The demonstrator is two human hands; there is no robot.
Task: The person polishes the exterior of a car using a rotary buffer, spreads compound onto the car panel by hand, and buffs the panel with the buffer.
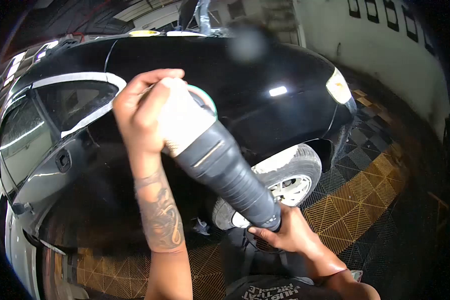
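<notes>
A black power tool [230, 170] with a long body and a pale, brightly lit head spans the middle of the view, tilted from upper left to lower right. My left hand [145, 112] is wrapped over the head end, its fingers curled on top. At the other end, my right hand [290, 230] grips the rear of the body, thumb along its side. Part of a round, green-edged disc shows behind the head. Beyond the tool is the glossy black side of a car [280, 120], with white masking around its window.
The front wheel [292, 185] is below the fender, and a headlight [338, 86] is at the right. Black and yellow tiles [360, 200] cover the floor. A pale wall [380, 55] stands at the right. Something small and crumpled [201, 226] lies near the wheel.
</notes>
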